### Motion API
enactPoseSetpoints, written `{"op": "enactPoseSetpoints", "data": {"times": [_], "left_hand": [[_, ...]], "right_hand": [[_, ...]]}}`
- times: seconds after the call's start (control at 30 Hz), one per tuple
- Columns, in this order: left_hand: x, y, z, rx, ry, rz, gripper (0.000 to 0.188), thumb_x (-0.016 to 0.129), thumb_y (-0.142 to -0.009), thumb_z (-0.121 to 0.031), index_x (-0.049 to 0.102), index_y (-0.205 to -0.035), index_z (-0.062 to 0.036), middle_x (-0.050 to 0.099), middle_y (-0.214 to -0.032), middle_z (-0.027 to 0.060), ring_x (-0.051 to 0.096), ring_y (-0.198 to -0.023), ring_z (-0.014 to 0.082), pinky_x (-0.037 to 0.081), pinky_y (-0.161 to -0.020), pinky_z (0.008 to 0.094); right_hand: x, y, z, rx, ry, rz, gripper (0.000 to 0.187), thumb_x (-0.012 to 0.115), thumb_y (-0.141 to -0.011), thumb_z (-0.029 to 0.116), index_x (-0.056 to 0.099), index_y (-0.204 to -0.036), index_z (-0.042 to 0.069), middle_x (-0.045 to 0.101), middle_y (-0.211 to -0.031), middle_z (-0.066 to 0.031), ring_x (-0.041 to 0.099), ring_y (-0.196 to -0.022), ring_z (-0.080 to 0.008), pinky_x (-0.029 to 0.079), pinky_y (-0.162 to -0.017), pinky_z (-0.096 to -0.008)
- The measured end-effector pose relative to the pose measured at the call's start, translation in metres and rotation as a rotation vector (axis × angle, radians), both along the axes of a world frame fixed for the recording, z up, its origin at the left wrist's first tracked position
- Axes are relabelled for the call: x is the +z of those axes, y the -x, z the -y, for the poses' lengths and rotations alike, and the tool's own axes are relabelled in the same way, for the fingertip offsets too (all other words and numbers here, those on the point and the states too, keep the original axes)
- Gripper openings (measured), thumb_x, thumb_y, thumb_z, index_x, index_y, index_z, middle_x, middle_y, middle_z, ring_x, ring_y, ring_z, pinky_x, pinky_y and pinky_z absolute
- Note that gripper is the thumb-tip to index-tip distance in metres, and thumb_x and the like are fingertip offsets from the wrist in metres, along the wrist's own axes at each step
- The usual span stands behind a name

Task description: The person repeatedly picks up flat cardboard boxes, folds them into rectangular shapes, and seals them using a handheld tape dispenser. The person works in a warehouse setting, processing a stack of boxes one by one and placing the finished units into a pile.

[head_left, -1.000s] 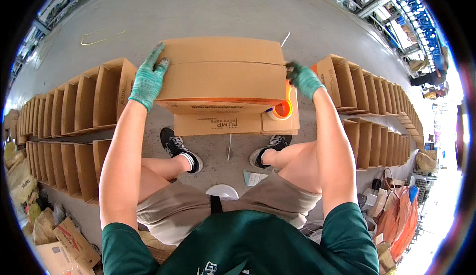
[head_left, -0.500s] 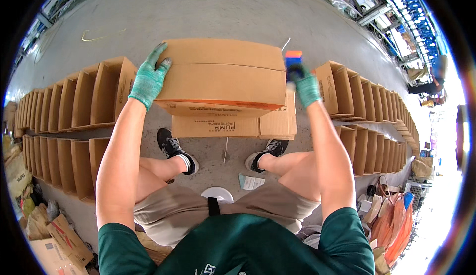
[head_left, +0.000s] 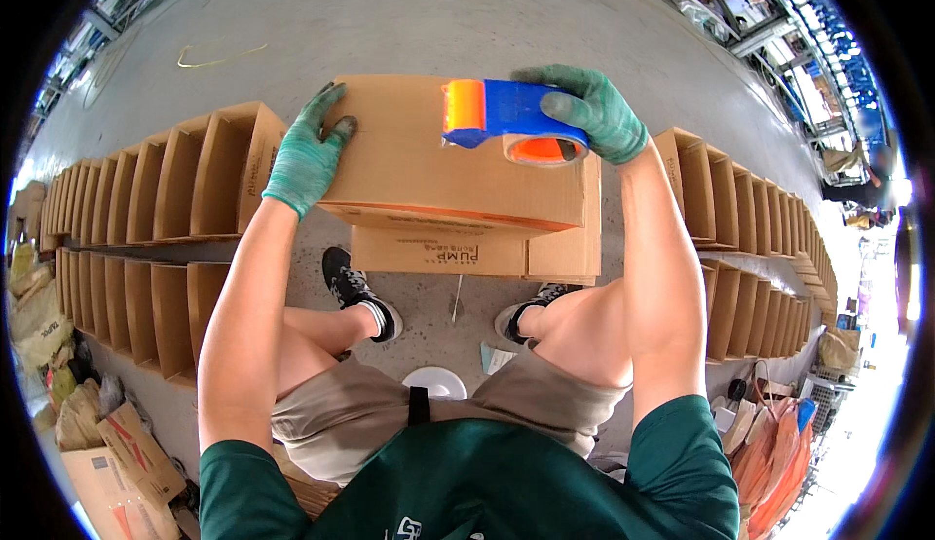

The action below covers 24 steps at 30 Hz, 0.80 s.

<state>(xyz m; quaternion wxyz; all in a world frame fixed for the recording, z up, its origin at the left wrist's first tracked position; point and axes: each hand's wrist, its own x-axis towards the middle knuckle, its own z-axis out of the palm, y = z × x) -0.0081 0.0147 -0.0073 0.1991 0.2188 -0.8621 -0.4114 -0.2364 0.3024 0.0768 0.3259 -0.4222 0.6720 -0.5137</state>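
A brown cardboard box (head_left: pixel 409 175) lies before me with its top flaps closed. Orange tape runs along its near edge. My left hand (head_left: pixel 307 150), in a green work glove, grips its left side, thumb on the top. Over the box's right half, my gloved right hand (head_left: pixel 599 116) is wrapped round a blue tape dispenser (head_left: pixel 521 107) with an orange front and an orange roll. Whether the dispenser touches the box, I cannot tell. Under the box sits another cardboard carton (head_left: pixel 419 255) with dark printing.
Rows of open, upright cardboard boxes (head_left: pixel 219 175) stand at the left, and similar boxes (head_left: pixel 696 180) at the right. A white round stool seat (head_left: pixel 435 380) shows between my legs. Orange bags (head_left: pixel 774 457) lie at the lower right, and flattened cartons (head_left: pixel 117 496) at the lower left.
My right hand has swung the tape dispenser from beyond the box's right end to above its top. My left hand stays at the box's left side.
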Motion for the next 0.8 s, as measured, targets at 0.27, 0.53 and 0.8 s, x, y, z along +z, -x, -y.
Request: {"op": "enactPoseSetpoints", "data": {"times": [0.27, 0.53, 0.8], "left_hand": [[0.058, 0.009, -0.062, 0.007, -0.525, -0.031, 0.035, 0.058, -0.100, -0.032, 0.059, -0.122, -0.0051, 0.067, -0.108, 0.0144, 0.068, -0.085, 0.0242, 0.057, -0.069, 0.0365], [0.064, 0.036, -0.115, -0.090, -1.436, 0.165, 0.048, 0.047, -0.103, -0.048, 0.061, -0.109, -0.0032, 0.069, -0.087, 0.0127, 0.069, -0.067, 0.0223, 0.055, -0.053, 0.0319], [0.058, 0.043, -0.108, 0.017, -0.510, 0.070, 0.027, 0.049, -0.103, -0.027, 0.061, -0.100, -0.0028, 0.066, -0.090, 0.0156, 0.065, -0.074, 0.0294, 0.052, -0.061, 0.0406]], "right_hand": [[-0.013, 0.018, -0.022, 0.006, -0.112, -0.027, 0.086, 0.074, -0.077, 0.064, 0.062, -0.124, -0.007, 0.068, -0.104, -0.0116, 0.064, -0.096, -0.0176, 0.053, -0.088, -0.0320], [-0.011, 0.014, -0.018, -0.008, -0.118, 0.025, 0.086, 0.075, -0.075, 0.066, 0.063, -0.122, -0.005, 0.068, -0.101, -0.0106, 0.064, -0.094, -0.0168, 0.053, -0.085, -0.0307], [-0.004, 0.014, -0.013, 0.017, -0.147, -0.145, 0.070, 0.074, -0.082, 0.054, 0.064, -0.121, -0.003, 0.068, -0.098, -0.0081, 0.063, -0.090, -0.0146, 0.052, -0.080, -0.0299]]}}
